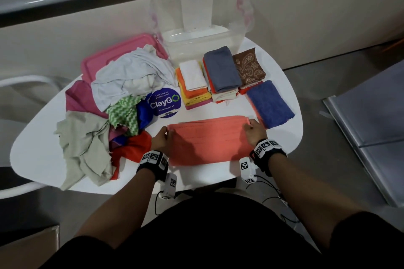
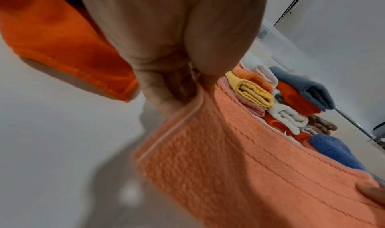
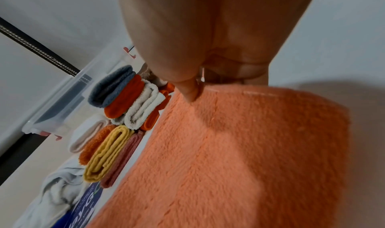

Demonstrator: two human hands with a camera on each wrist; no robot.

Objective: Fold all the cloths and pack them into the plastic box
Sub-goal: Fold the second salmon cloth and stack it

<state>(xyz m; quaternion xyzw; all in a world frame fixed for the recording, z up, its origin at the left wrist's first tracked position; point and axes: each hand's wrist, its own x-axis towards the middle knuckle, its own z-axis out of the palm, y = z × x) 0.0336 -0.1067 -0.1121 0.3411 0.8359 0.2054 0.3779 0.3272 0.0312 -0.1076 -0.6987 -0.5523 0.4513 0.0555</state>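
A salmon-orange cloth lies spread flat on the white table in front of me. My left hand pinches its far left corner, thumb on top. My right hand pinches the far right corner. Behind it stand stacks of folded cloths, with a folded blue towel to the right. A heap of unfolded cloths lies at the left. The clear plastic box stands open at the table's back edge.
A pink lid lies behind the heap, partly under it. A round blue ClayGo sticker sits mid-table. A white chair stands at the left, a grey metal surface at the right. Cables hang from my wrist cameras.
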